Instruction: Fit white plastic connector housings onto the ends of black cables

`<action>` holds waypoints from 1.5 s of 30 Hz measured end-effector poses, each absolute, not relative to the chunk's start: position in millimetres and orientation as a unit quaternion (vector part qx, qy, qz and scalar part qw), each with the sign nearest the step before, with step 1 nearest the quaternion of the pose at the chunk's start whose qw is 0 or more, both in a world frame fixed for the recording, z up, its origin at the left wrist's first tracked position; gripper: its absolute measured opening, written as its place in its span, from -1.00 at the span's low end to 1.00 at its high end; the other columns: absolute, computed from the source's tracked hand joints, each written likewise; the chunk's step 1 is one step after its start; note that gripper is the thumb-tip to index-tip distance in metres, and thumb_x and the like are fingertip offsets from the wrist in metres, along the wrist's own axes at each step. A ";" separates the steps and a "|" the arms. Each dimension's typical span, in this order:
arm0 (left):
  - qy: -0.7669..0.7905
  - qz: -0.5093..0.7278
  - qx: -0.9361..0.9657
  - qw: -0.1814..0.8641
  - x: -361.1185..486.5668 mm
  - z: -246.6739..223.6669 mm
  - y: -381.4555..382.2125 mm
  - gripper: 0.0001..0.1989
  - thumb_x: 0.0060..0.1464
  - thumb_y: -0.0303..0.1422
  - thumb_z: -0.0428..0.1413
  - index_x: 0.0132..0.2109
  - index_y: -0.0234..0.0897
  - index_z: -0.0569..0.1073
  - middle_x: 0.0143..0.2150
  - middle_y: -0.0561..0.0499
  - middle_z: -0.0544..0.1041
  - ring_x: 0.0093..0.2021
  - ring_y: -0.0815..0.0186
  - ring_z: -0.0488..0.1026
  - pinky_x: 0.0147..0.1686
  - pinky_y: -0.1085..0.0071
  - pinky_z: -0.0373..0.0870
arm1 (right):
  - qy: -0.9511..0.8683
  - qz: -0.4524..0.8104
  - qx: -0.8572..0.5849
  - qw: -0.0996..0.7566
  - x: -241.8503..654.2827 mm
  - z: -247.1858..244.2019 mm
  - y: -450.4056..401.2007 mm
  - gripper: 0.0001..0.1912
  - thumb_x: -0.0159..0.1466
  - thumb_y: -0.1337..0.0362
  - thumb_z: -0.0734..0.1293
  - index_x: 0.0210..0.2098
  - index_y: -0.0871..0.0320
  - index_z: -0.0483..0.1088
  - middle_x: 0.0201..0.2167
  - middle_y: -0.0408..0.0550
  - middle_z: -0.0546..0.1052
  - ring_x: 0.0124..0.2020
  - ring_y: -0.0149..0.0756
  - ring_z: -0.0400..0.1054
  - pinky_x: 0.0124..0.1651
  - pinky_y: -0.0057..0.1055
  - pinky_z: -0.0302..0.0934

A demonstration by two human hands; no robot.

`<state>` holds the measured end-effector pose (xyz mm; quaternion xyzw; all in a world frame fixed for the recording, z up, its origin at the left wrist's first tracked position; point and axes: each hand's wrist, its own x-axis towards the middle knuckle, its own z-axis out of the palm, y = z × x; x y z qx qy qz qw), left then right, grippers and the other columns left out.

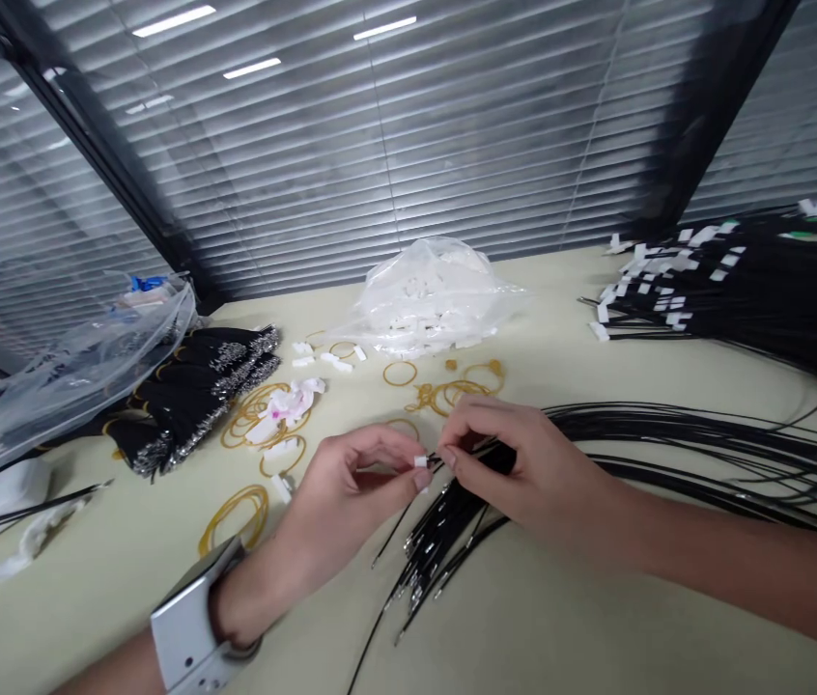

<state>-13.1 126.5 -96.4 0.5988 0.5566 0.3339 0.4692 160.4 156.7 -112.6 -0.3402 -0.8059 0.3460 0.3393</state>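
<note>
Between the thumb and fingertips of my left hand (361,483) is a small white connector (420,462). My right hand (517,458) pinches a thin black cable just to the right of it, and the cable's end meets the connector or lies very close. Whether the end sits inside the connector I cannot tell. Below my hands a bundle of black cables (444,531) with bare metal tips lies fanned on the table, its lengths running off to the right under my right wrist. A watch is on my left wrist.
A clear plastic bag (430,299) of white pieces stands by the window blinds. Yellow rubber bands (235,516) and loose white connectors (328,360) lie about. Black cables with white ends (659,280) are piled at right; bundled cables with metal tips (198,396) lie left beside plastic wrap.
</note>
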 end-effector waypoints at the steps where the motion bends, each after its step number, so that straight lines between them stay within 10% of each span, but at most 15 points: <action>1: 0.558 0.333 0.605 0.460 -13.4 -96.5 126.9 -0.83 -0.08 -0.32 0.14 -0.34 -0.35 0.40 -0.37 0.05 0.46 -0.35 0.54 0.37 -0.33 0.68 0.33 | -0.806 0.341 -0.349 0.336 160.6 -112.8 156.9 -0.90 0.17 0.38 0.17 -0.46 0.20 0.27 -0.49 -0.21 0.32 -0.44 -0.58 0.16 -0.42 -0.62 0.02; 45: 0.517 0.313 0.648 0.463 -10.9 -99.9 125.8 -0.85 0.01 -0.34 0.07 -0.29 -0.35 0.39 -0.39 0.06 0.44 -0.36 0.55 0.35 -0.36 0.68 0.28 | -0.883 0.095 -0.243 0.389 161.0 -127.5 154.5 -0.82 0.24 0.49 0.08 -0.42 0.29 0.26 -0.44 -0.06 0.26 -0.38 -0.46 0.11 -0.30 -0.49 0.08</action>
